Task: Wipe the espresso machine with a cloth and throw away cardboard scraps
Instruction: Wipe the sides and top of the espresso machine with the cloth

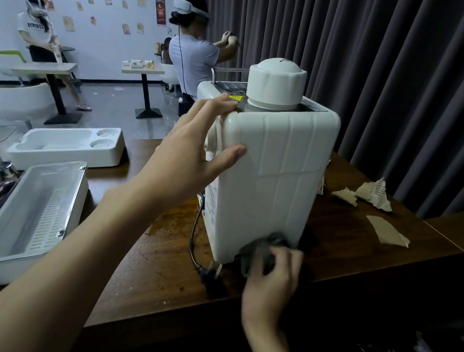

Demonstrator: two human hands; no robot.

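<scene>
step: wiping low rear of espresso machine point(272, 164) | right hand point(272, 277) bunched on grey cloth point(258, 248) at bottom edge — machine stands tall above it | left hand point(195, 151) spread, steadying upper corner | cardboard scraps point(387, 231) on bench point(155, 261), far right, nearer right hand.

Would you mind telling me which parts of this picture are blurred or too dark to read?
Head view: the right hand and grey cloth are motion-blurred; the lower right is dark; the left hand on the espresso machine is sharp.
</scene>
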